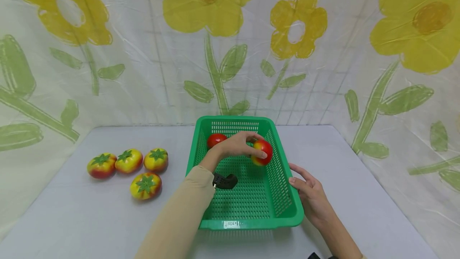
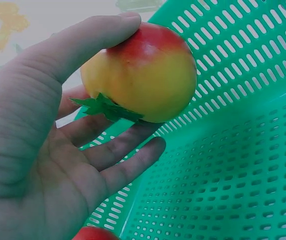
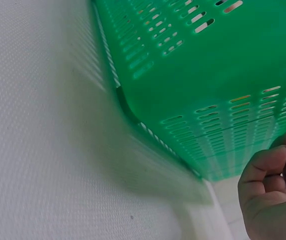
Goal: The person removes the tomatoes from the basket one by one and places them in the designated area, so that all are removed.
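Observation:
In the head view my left hand (image 1: pixel 238 144) reaches over a green plastic basket (image 1: pixel 284 222). It holds a red and yellow tomato (image 1: pixel 264 151) between thumb and fingers, near the basket's right wall. The left wrist view shows this tomato's green leafy top (image 2: pixel 105 107) turned toward the palm. Partly behind the left forearm, a red tomato (image 1: pixel 216 140) lies in the basket's back left corner. My right hand (image 1: pixel 312 195) grips the basket's right rim from outside, thumb and fingertips at the edge. From the right wrist, the curled fingers (image 3: pixel 273 165) show close against the slotted wall.
Left of the basket on the white table (image 1: pixel 72 219) lie several yellow and red tomatoes (image 1: pixel 145 186) with green leafy tops. Behind the table hangs a pale sheet (image 1: pixel 143 71) painted with yellow flowers.

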{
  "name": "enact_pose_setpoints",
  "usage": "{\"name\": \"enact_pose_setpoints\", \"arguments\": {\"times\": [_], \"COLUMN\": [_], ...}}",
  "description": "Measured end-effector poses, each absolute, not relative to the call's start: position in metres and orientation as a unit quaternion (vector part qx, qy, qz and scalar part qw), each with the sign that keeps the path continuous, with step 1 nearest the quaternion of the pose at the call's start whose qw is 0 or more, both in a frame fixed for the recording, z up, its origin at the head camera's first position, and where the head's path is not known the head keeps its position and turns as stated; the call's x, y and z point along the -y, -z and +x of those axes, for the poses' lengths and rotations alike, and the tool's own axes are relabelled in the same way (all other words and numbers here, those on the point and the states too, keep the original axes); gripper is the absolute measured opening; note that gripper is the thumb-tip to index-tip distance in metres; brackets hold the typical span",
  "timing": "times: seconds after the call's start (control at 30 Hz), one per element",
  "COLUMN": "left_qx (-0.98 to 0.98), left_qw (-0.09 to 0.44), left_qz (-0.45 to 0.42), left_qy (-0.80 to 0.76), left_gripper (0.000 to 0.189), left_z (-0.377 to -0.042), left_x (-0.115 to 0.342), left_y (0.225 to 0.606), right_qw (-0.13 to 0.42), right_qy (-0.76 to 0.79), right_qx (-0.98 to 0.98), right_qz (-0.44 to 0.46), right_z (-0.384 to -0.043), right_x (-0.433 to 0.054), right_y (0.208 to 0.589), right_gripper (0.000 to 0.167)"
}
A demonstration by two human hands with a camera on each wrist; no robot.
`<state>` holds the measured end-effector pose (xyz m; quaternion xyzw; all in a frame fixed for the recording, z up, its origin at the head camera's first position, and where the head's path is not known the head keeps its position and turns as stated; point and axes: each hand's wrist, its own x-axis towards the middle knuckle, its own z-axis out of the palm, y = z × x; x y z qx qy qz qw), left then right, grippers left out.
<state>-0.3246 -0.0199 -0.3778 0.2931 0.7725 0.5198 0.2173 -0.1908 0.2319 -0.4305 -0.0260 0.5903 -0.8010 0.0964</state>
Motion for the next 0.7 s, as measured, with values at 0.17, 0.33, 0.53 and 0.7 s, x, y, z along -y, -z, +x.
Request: {"name": "enact_pose_setpoints", "arguments": {"times": [0.17, 0.33, 0.53, 0.7], "left_qx": [-0.771, -0.776, -0.798, -0.801], "left_qw": [0.214, 0.204, 0.165, 0.158], "left_qz": [0.294, 0.293, 0.306, 0.311], "left_qy": [-0.523, -0.520, -0.493, -0.487], "left_gripper": [0.050, 0.051, 0.050, 0.048], "left_z": [-0.3244, -0.3238, -0.3248, -0.3259], "left_x": [0.0201, 0.0211, 0.0225, 0.0218], "left_y": [0.3776, 0.3774, 0.3773, 0.3782], "right_qw": [0.094, 0.096, 0.096, 0.094], "right_qy": [0.800, 0.800, 0.799, 0.799], "right_qx": [-0.593, -0.592, -0.594, -0.594], "right_qz": [-0.021, -0.022, -0.015, -0.009], "right_z": [-0.1909, -0.1904, -0.1900, -0.1892], "right_x": [-0.2316, -0.2311, -0.2307, -0.2309], "right_y": [0.4308, 0.4304, 0.4293, 0.4293], "right_gripper": [0.051, 0.052, 0.052, 0.053]}}
